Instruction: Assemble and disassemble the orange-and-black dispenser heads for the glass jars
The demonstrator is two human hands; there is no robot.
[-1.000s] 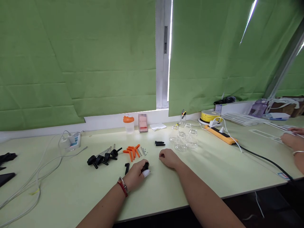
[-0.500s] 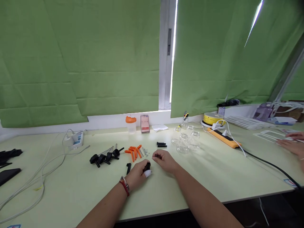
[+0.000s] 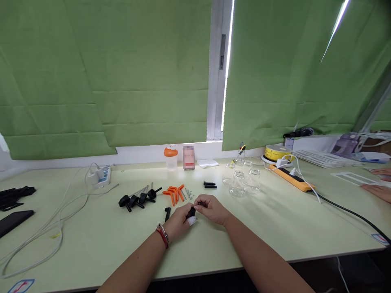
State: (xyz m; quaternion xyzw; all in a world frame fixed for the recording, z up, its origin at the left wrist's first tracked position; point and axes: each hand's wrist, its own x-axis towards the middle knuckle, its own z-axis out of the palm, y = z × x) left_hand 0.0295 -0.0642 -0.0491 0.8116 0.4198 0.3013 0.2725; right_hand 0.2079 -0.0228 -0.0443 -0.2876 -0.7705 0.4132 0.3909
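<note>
In the middle of the table my left hand (image 3: 181,219) is closed round a small black part (image 3: 191,212), mostly covered by the fingers; the thumb wears a white wrap. My right hand (image 3: 210,208) pinches something small and dark against that part, too covered to name. A black L-shaped piece (image 3: 167,214) lies beside my left hand. Beyond the hands are several orange angled pieces (image 3: 174,194), some screws (image 3: 188,193) and two black ribbed pieces (image 3: 210,185). To the left, several black knob-like parts with metal rods (image 3: 142,198) lie in a row.
Clear glass jars (image 3: 239,184) stand right of centre. An orange power strip (image 3: 291,178) with cables lies farther right, near another person's hands (image 3: 378,188). An orange-lidded cup (image 3: 171,158) stands at the back. White cables (image 3: 62,215) and a dark flat object (image 3: 15,221) lie left.
My right hand has moved left and down, closing the gap to the black part in my left hand. The view has shifted slightly.
</note>
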